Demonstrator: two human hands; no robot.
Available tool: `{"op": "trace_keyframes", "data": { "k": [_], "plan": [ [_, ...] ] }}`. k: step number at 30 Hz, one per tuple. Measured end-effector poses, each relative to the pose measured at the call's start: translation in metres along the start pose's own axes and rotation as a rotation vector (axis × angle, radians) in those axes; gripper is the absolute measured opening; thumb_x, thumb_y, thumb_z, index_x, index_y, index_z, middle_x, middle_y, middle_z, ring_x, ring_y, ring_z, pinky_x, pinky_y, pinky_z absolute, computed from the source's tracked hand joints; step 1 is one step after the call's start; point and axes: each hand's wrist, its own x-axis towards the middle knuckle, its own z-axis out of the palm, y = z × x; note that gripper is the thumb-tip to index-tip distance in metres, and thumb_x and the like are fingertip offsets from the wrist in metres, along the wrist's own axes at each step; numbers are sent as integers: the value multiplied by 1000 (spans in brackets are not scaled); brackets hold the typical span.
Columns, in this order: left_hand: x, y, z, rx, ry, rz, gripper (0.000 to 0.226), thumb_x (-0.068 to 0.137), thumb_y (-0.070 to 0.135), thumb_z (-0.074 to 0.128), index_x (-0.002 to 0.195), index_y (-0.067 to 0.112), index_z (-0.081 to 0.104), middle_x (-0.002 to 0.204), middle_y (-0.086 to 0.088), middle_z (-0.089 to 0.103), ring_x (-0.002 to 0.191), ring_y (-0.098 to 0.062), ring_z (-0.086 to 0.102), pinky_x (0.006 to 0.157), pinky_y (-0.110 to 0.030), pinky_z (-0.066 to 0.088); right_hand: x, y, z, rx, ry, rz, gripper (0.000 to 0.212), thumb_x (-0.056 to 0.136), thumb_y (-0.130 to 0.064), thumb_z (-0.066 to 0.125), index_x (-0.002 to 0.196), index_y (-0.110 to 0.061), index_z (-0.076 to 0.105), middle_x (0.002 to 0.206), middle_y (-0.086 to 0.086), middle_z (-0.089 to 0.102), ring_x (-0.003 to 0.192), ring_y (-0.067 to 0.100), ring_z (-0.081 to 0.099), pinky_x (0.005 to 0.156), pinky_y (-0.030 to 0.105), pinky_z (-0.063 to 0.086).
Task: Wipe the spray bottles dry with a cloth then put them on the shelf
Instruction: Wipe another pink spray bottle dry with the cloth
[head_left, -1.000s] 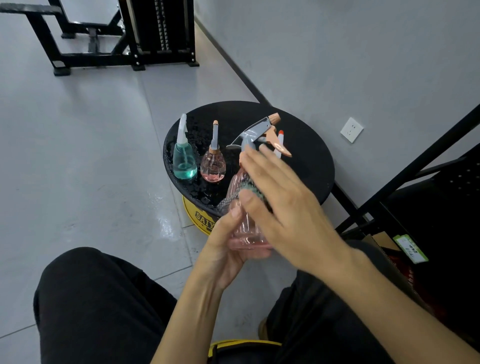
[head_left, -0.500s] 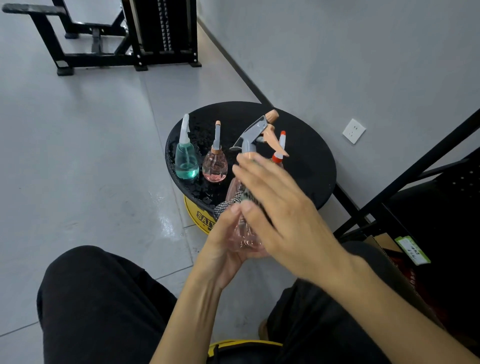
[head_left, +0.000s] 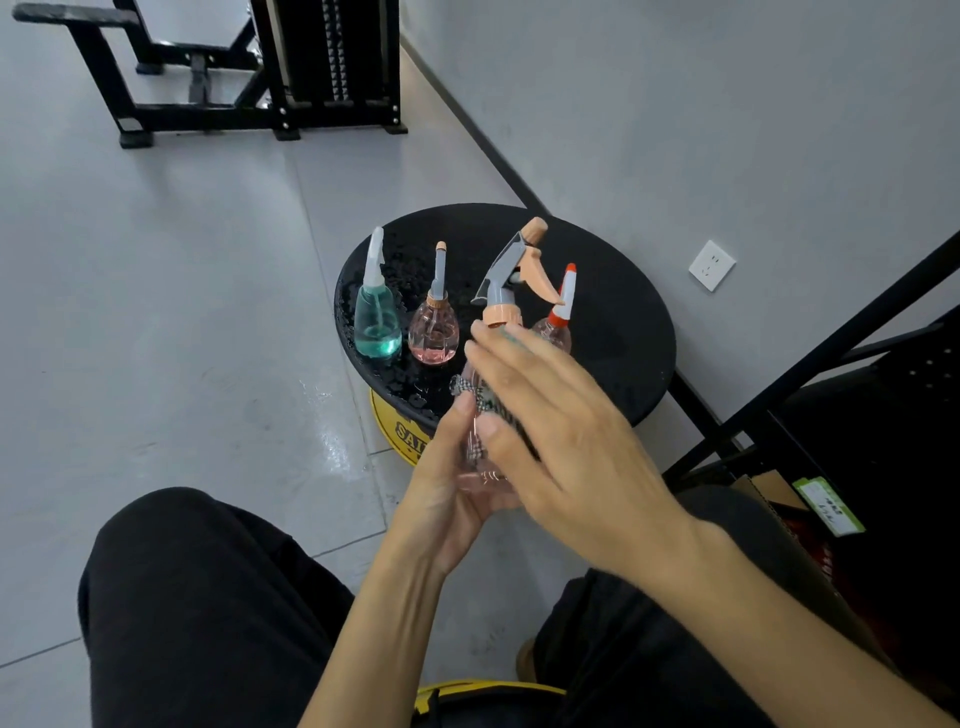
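Observation:
A clear pink spray bottle with a grey and orange trigger head is held above the near edge of the round black stool top. My left hand grips its base from below. My right hand wraps a checkered cloth around the bottle's upper body, fingers reaching just under the neck. On the wet top stand a teal bottle, a small pink bottle and a red-tipped bottle, partly hidden behind my fingers.
A black metal shelf frame rises at the right, with a cardboard box and a green label low beside it. The grey wall carries a socket. A black gym machine stands far back. My knees fill the bottom.
My right hand has slid the cloth up the bottle toward the neck. The bottle stands more upright, and the red-tipped bottle behind it shows more.

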Motion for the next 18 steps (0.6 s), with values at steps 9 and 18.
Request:
{"op": "trace_keyframes", "data": {
  "k": [9, 18],
  "plan": [
    [0, -7, 3, -36, 19, -11, 41, 80, 49, 46, 77, 20, 75, 68, -2, 71, 57, -15, 68, 48, -31, 55, 8, 4, 0, 62, -25, 53, 57, 98, -42, 26, 145, -14, 39, 155, -4, 32, 145, 7, 17, 118, 28, 15],
    [1, -7, 4, -34, 23, -11, 40, 83, 50, 45, 84, 27, 78, 82, -3, 74, 70, -17, 71, 56, -37, 58, 4, 4, -1, 7, -40, 109, 59, 99, -46, 22, 151, -19, 25, 160, -8, 15, 147, 3, 0, 121, 31, 5]
  ]
}}
